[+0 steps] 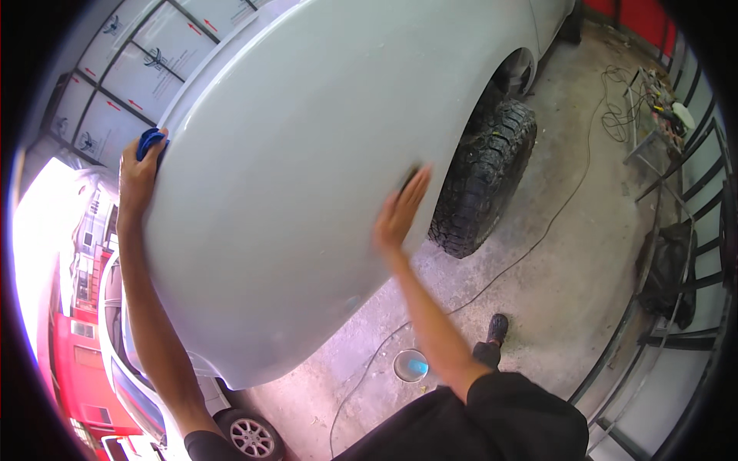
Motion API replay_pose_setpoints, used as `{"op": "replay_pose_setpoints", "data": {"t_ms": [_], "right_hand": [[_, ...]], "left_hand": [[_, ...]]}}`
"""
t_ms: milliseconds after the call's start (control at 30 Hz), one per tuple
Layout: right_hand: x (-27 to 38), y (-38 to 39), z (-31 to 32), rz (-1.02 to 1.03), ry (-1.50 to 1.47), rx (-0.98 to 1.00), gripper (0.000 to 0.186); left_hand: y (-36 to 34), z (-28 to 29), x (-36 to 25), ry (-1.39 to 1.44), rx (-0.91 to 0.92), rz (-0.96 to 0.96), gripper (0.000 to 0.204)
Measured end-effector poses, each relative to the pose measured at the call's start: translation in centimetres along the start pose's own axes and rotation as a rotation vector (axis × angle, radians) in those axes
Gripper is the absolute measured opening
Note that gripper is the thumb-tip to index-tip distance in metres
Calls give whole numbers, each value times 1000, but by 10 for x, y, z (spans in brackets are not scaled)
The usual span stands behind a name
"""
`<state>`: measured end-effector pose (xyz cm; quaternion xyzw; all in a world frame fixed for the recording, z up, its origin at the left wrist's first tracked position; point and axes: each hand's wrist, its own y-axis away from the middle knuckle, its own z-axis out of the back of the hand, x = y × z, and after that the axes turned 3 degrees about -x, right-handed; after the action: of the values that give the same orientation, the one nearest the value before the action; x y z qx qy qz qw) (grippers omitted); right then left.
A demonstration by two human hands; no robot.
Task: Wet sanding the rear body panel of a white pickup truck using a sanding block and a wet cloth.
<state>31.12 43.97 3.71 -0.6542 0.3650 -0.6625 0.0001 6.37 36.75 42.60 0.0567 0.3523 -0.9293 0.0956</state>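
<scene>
My left hand (138,173) grips a bunched blue cloth (151,142) at the left edge of a large, light grey car body panel (292,177). On the panel's right part, close to the wheel arch, my right hand (400,211) lies with its fingers stretched and together. A dark flat piece, like sandpaper (409,177), shows at those fingers, pressed to the surface; most of it is hidden. The panel looks smooth, with a dull sheen.
A knobbly black tyre (492,173) sits under the arch. On the concrete floor (576,261) stand a bucket (410,366) with something blue inside and a long cable (530,257). A cluttered metal stand (657,115) is at right; another car's wheel (250,436) is lower left.
</scene>
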Motion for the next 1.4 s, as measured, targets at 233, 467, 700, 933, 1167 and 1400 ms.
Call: {"op": "replay_pose_setpoints", "data": {"t_ms": [233,467,700,933,1167,1400], "right_hand": [[5,-54,-1,81,41,22,105],[83,124,-9,103,-1,186,111],[66,-7,-15,100,14,60,108],[67,-10,-23,285,-8,142,104],[105,99,-30,165,-66,178,105],[96,-82,-20,186,59,38,103]], "left_hand": [[-26,33,70,-452,62,-532,53],[-10,11,33,-120,157,-287,56],[-10,15,14,-155,147,-330,37],[-19,25,51,-243,167,-470,37],[-24,-6,39,-198,170,-359,36],[-5,7,-32,60,59,65,49]]}}
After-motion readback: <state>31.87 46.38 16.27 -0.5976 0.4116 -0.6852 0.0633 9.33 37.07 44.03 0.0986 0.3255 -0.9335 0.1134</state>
